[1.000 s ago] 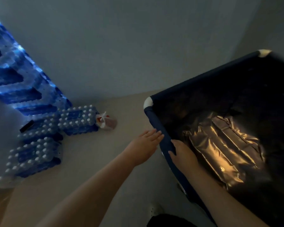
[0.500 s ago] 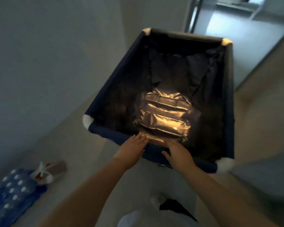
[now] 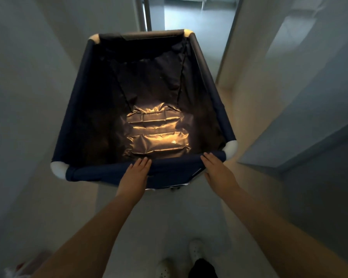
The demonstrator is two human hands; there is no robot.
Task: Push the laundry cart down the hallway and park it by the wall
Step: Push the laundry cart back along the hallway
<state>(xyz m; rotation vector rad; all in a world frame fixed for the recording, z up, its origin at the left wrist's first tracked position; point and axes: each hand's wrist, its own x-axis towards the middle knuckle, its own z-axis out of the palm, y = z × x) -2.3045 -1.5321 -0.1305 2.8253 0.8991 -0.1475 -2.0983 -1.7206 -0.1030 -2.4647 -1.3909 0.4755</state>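
Observation:
The laundry cart [image 3: 175, 164] is a dark blue fabric bin on a tube frame with white corner caps, directly in front of me and pointing down the hallway. A crumpled shiny plastic sheet [image 3: 159, 135] lies on its bottom. My left hand [image 3: 136, 174] lies over the near rim at its middle, fingers folded onto the fabric. My right hand [image 3: 217, 169] holds the same rim close to the near right corner cap [image 3: 231, 148]. The cart's wheels are hidden under the bin.
A plain wall [image 3: 18, 97] runs close along the left, and a wall with a pale panel [image 3: 309, 101] along the right. Ahead is a doorway [image 3: 189, 15] with a metal frame post [image 3: 143, 13]. My white shoes [image 3: 195, 250] are on the floor below.
The cart has swung from facing the left wall to pointing down the hallway. The stacked water bottle packs have left the view. My right hand has slid toward the near right corner.

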